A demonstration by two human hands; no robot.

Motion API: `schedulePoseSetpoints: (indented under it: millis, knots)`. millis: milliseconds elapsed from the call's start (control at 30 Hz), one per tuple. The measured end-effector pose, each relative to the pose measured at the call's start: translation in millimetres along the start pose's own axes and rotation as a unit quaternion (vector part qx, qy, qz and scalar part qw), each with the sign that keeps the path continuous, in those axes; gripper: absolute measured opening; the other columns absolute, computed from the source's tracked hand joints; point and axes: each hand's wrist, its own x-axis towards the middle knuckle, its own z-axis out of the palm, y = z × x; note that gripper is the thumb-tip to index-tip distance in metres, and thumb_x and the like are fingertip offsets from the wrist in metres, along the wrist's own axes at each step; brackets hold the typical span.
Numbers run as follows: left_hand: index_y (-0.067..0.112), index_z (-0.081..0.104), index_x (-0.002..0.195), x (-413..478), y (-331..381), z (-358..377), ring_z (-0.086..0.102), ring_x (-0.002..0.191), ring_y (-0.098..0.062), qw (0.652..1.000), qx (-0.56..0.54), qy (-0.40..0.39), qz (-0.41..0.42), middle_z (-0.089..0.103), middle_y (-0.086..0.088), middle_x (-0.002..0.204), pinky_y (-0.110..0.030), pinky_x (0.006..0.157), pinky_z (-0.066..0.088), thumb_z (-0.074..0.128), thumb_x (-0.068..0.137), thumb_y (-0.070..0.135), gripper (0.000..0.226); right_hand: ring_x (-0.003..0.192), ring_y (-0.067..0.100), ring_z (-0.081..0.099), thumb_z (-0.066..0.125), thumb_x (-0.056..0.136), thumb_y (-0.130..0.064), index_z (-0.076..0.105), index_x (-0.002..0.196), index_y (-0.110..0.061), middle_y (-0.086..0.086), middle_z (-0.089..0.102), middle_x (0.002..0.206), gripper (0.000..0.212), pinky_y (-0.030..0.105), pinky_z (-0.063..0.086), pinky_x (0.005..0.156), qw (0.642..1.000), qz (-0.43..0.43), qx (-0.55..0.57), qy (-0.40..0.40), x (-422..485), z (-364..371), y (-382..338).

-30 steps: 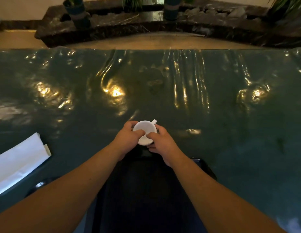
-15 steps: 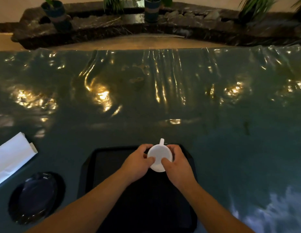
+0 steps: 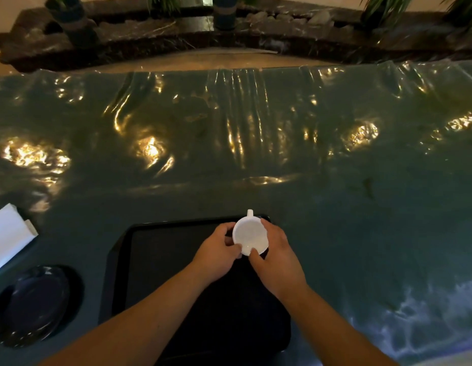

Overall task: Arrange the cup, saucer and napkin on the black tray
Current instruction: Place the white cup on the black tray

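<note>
I hold the white cup (image 3: 250,235) between both hands over the far right corner of the black tray (image 3: 161,249); whether its base touches the tray I cannot tell. My left hand (image 3: 216,253) closes on the cup's left side, thumb at the near rim. My right hand (image 3: 278,256) closes on its right side, thumb also at the near rim. Each grip is narrow and on the cup. The cup stands upright, mouth up, handle pointing away from me. The dark saucer (image 3: 35,305) lies on the tabletop (image 3: 361,207) left of the tray, apart from it. The white napkin (image 3: 8,233) lies beyond the saucer at the left edge.
</note>
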Motion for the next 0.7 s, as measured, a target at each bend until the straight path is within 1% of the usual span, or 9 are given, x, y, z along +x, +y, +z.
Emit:
schedulePoseSetpoints:
  millis: [100, 167, 267, 333, 400, 467, 533, 633, 700]
  knots:
    - [0.047, 0.047, 0.134, 0.1, 3.0, 8.1, 0.067, 0.091, -0.001, 1.0, 0.021, 0.009, 0.008, 0.069, 0.021, 0.104, -0.03, 0.079, 0.055, 0.073, 0.085, 0.027, 0.059, 0.134, 0.012, 0.041, 0.071, 0.088, -0.045, 0.022, 0.156, -0.036, -0.012, 0.032, 0.157, 0.084, 0.038, 0.051, 0.099, 0.997, -0.047, -0.06, 0.003, -0.8, -4.8, 3.6]
    - [0.046, 0.042, 0.141, -0.2, 5.0, 11.3, 0.063, 0.097, -0.001, 0.999, 0.034, 0.009, 0.016, 0.066, 0.022, 0.109, -0.024, 0.076, 0.05, 0.073, 0.084, 0.033, 0.066, 0.136, 0.013, 0.039, 0.071, 0.088, -0.048, 0.021, 0.157, -0.036, -0.012, 0.03, 0.159, 0.086, 0.035, 0.05, 0.099, 0.995, -0.064, -0.077, 0.0, 0.6, -7.9, 5.4]
    - [0.046, 0.035, 0.145, -4.3, 6.0, 6.7, 0.06, 0.105, -0.003, 0.992, 0.114, 0.016, 0.046, 0.063, 0.021, 0.123, -0.026, 0.079, 0.048, 0.068, 0.085, 0.048, 0.068, 0.139, 0.014, 0.034, 0.067, 0.087, -0.056, 0.02, 0.156, -0.037, -0.011, 0.03, 0.159, 0.085, 0.037, 0.047, 0.103, 0.992, -0.074, -0.097, 0.008, 1.1, -13.2, 7.0]
    - [0.048, 0.035, 0.142, -11.0, 3.9, -4.6, 0.061, 0.107, -0.006, 0.975, 0.197, 0.061, 0.081, 0.061, 0.02, 0.131, -0.028, 0.078, 0.05, 0.062, 0.083, 0.06, 0.066, 0.142, 0.014, 0.028, 0.06, 0.086, -0.061, 0.021, 0.156, -0.036, -0.01, 0.032, 0.159, 0.084, 0.04, 0.042, 0.109, 0.99, -0.089, -0.11, 0.024, 0.6, -16.5, 3.8]
    - [0.047, 0.037, 0.14, -19.5, -1.3, -19.4, 0.061, 0.107, -0.006, 0.953, 0.254, 0.116, 0.118, 0.058, 0.017, 0.135, -0.028, 0.079, 0.051, 0.058, 0.081, 0.067, 0.065, 0.142, 0.011, 0.027, 0.056, 0.085, -0.064, 0.023, 0.155, -0.035, -0.01, 0.035, 0.157, 0.083, 0.038, 0.039, 0.11, 0.985, -0.114, -0.119, 0.041, 0.7, -15.9, -3.5]
    - [0.043, 0.038, 0.14, -29.4, -12.5, -37.4, 0.055, 0.118, -0.008, 0.931, 0.284, 0.165, 0.16, 0.054, 0.014, 0.14, -0.026, 0.086, 0.047, 0.055, 0.082, 0.069, 0.066, 0.144, 0.01, 0.026, 0.056, 0.086, -0.066, 0.024, 0.155, -0.035, -0.01, 0.035, 0.158, 0.082, 0.035, 0.034, 0.111, 0.982, -0.141, -0.121, 0.04, 1.3, -8.0, -17.3]
    - [0.039, 0.039, 0.142, -39.7, -27.2, -59.2, 0.044, 0.129, -0.009, 0.915, 0.297, 0.2, 0.186, 0.048, 0.012, 0.147, -0.028, 0.096, 0.043, 0.054, 0.083, 0.069, 0.068, 0.147, 0.009, 0.022, 0.056, 0.086, -0.068, 0.024, 0.156, -0.037, -0.01, 0.032, 0.16, 0.082, 0.032, 0.027, 0.114, 0.978, -0.165, -0.123, 0.021, 1.1, 7.7, -35.7]
    - [0.032, 0.04, 0.147, -56.2, -52.7, -95.9, 0.035, 0.141, -0.016, 0.908, 0.307, 0.23, 0.167, 0.039, 0.005, 0.156, -0.038, 0.111, 0.036, 0.055, 0.082, 0.068, 0.075, 0.147, 0.009, 0.023, 0.055, 0.087, -0.067, 0.026, 0.156, -0.035, -0.009, 0.033, 0.16, 0.082, 0.03, 0.021, 0.115, 0.97, -0.204, -0.132, -0.017, -0.4, 38.4, -66.7]
    - [0.03, 0.041, 0.148, -68.6, -71.4, -119.7, 0.032, 0.142, -0.017, 0.907, 0.31, 0.249, 0.14, 0.036, 0.003, 0.159, -0.038, 0.114, 0.031, 0.055, 0.081, 0.068, 0.078, 0.147, 0.011, 0.023, 0.052, 0.087, -0.068, 0.026, 0.157, -0.034, -0.008, 0.032, 0.161, 0.082, 0.028, 0.017, 0.115, 0.964, -0.223, -0.139, -0.039, -2.4, 61.2, -86.7]
